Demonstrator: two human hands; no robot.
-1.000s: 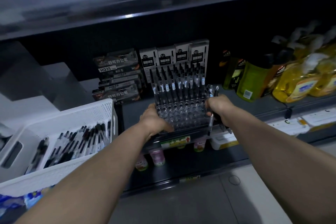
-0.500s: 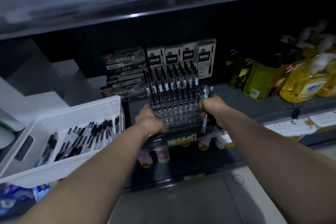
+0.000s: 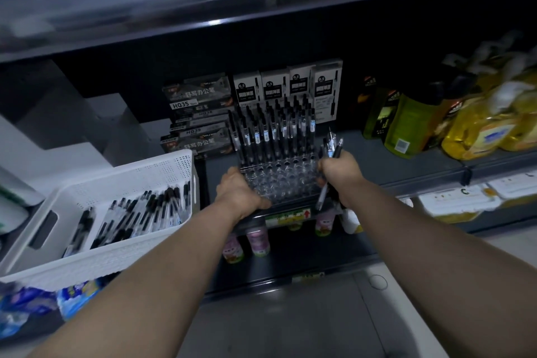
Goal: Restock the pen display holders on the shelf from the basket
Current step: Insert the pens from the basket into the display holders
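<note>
A clear stepped pen display holder (image 3: pixel 279 180) stands at the front of the dark shelf (image 3: pixel 406 163). Its back rows carry several black pens (image 3: pixel 270 134); its front rows are bare holes. My left hand (image 3: pixel 241 192) grips the holder's front left corner. My right hand (image 3: pixel 340 171) rests against the holder's right side and holds a bundle of several pens (image 3: pixel 331 148), their ends sticking out above and below the fist. A white perforated basket (image 3: pixel 139 183) at the left holds several loose black pens (image 3: pixel 130 212).
Boxed pens (image 3: pixel 287 87) and stacked HQ35 pen boxes (image 3: pixel 197 116) stand behind the holder. Green and yellow bottles (image 3: pixel 453 122) fill the shelf's right part. Small pink bottles (image 3: pixel 255 241) sit on the shelf below. A shelf board overhangs from above.
The holder, gripped at both sides, has shifted slightly back onto the shelf with both hands. The view has drifted a little. The pen bundle stays in my right hand.
</note>
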